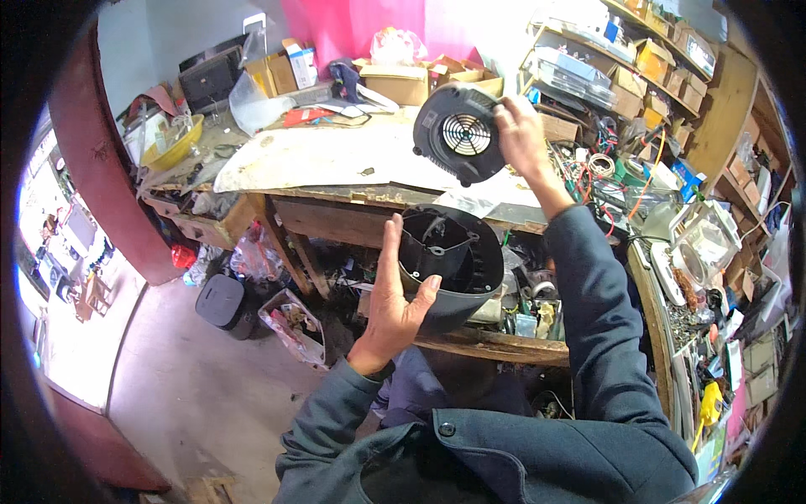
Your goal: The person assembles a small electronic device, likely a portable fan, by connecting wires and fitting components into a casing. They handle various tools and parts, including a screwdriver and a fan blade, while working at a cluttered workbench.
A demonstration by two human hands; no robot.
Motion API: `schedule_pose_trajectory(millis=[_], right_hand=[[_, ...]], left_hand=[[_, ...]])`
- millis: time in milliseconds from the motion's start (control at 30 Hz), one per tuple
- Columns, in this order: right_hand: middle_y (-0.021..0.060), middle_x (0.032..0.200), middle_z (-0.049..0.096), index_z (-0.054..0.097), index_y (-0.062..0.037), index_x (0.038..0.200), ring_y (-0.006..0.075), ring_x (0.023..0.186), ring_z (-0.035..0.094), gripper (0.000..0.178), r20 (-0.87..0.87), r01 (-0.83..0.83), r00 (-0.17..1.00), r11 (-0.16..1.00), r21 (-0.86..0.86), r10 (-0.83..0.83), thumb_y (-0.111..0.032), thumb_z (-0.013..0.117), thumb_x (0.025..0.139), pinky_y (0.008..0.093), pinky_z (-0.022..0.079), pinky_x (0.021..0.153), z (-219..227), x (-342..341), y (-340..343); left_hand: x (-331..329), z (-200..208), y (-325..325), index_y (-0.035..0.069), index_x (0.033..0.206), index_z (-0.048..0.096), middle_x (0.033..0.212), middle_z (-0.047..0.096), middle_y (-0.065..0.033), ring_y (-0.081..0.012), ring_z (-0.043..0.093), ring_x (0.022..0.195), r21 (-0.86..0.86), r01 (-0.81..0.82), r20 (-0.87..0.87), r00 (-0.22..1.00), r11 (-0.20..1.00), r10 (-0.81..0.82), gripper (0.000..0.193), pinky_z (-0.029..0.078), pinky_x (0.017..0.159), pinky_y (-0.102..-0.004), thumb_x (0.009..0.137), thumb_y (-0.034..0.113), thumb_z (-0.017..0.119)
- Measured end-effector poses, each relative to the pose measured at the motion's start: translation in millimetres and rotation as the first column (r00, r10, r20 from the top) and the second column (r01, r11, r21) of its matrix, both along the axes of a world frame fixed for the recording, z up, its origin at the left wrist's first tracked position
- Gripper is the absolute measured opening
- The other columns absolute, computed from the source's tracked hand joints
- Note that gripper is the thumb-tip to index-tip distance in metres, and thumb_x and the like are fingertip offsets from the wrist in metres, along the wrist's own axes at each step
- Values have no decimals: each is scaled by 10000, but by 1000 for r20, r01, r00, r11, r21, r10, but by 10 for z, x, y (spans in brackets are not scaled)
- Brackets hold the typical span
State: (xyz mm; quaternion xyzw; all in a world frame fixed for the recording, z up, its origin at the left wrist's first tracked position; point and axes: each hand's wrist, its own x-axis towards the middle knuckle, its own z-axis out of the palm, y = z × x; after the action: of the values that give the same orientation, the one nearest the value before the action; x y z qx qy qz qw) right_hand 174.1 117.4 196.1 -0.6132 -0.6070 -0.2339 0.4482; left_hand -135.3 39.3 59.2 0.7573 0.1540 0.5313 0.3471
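Note:
My right hand (pixel 522 134) pinches the edge of a round black cover (pixel 432 124) with a pale spiral vent grille at its centre. The cover is raised over the front of the workbench, its grille facing me. Lower down, my left hand (pixel 396 302) grips a dark cylindrical housing (pixel 462 304) by its left side, thumb at the rim and fingers stretched up along the wall. The housing is tilted with its open top toward me, showing an inner black frame (pixel 438 256) with small screw posts. Cover and housing are apart.
The wooden workbench (pixel 285 160) runs across ahead, cardboard boxes (pixel 395 84) at its back. Tangled wires (pixel 600 168) and parts crowd the right side, below loaded shelves (pixel 625 50). A yellow basin (pixel 175 147) sits at far left. A black bin (pixel 221 302) and a box of scraps (pixel 294 328) stand on the floor.

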Motion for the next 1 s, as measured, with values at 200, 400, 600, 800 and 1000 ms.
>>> schedule_pose_trajectory(millis=[200, 400, 600, 800, 1000], right_hand=[[55, 867, 702, 711, -34, 1022, 175, 749, 676, 192, -974, -618, 121, 782, 75, 190, -175, 588, 976, 343, 574, 690, 52, -147, -649], [120, 1124, 722, 660, -13, 1267, 196, 918, 701, 391, -900, -669, 433, 686, -285, 48, -311, 564, 1032, 355, 594, 809, -682, -258, -561], [147, 1252, 710, 625, -34, 1393, 242, 1139, 668, 591, -603, -546, 778, 662, -513, 174, -488, 667, 1016, 379, 516, 995, -429, -610, -838], [142, 1103, 727, 627, 1, 1345, 203, 839, 714, 440, -845, -745, 476, 622, -241, 243, -221, 721, 977, 317, 601, 624, -813, -266, -867], [127, 1036, 719, 612, -17, 1363, 176, 725, 715, 393, -934, -700, 266, 714, -17, 239, -190, 665, 1015, 288, 587, 505, -900, -76, -807]], left_hand=[[65, -109, 24, -22, 1673, -12, 1753, 84, -248, -395, 201, 1602, 28, -16, 149, 989, 999, 12, 1035, 163, 1298, -475, 919, 34, 694], [66, -128, 30, 3, 1676, -50, 1755, 66, -244, -408, 189, 1601, 66, 38, 209, 977, 997, -51, 1126, 167, 1296, -490, 920, 145, 771], [-17, 87, 101, -92, 1643, 72, 1671, 265, -314, -336, 300, 1555, -232, 139, 140, 984, 963, -108, 1147, 245, 1275, -423, 875, 223, 863], [-66, 158, 249, -63, 1635, 251, 1671, 334, -250, -330, 309, 1558, -104, 55, -105, 992, 993, -66, 961, 196, 1287, -414, 889, 225, 786], [0, 186, 213, -30, 1471, 458, 1600, 438, -219, -299, 393, 1503, -46, 59, -13, 998, 997, -59, 744, 237, 1269, -417, 837, 154, 801]])
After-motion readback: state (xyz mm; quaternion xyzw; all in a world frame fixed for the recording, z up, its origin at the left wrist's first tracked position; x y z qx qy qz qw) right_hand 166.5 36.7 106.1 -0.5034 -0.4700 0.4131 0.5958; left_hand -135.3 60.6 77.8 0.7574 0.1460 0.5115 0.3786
